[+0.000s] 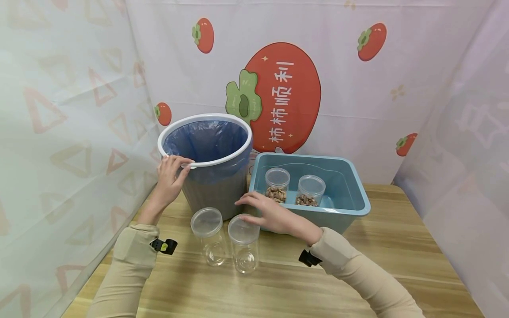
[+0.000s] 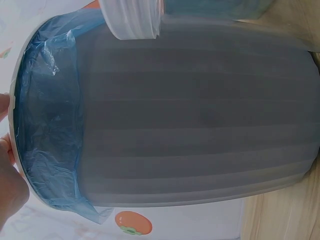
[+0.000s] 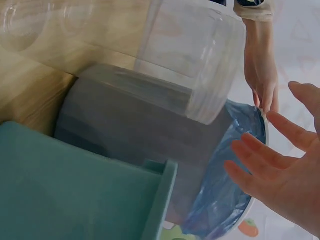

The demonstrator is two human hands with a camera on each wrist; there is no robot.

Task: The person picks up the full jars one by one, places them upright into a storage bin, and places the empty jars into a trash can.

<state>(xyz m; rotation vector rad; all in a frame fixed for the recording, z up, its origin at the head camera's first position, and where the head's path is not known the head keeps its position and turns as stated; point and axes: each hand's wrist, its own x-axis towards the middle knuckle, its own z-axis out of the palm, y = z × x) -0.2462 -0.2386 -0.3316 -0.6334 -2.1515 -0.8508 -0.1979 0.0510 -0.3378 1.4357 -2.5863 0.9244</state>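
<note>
My left hand [image 1: 171,179] is at the near left of a grey trash can [image 1: 214,192], pinching its white rim [image 1: 234,158] between thumb and fingers. A blue plastic bag [image 1: 207,141] lines the can and folds over its outside. My right hand [image 1: 274,214] hovers with spread fingers and holds nothing, overlapping the lid of the right-hand clear jar [image 1: 244,254] in the head view. Beside that jar stands a second clear jar [image 1: 214,247] with its lid on. Both jars show no contents. The right wrist view shows the right hand's fingers [image 3: 267,157] apart.
A blue plastic tub [image 1: 342,194] stands right of the can. Inside it are two lidded jars, a left one [image 1: 277,185] and a right one [image 1: 310,192], partly filled with brown nuts. All rests on a wooden table [image 1: 397,247], with patterned curtains [image 1: 338,110] behind and beside.
</note>
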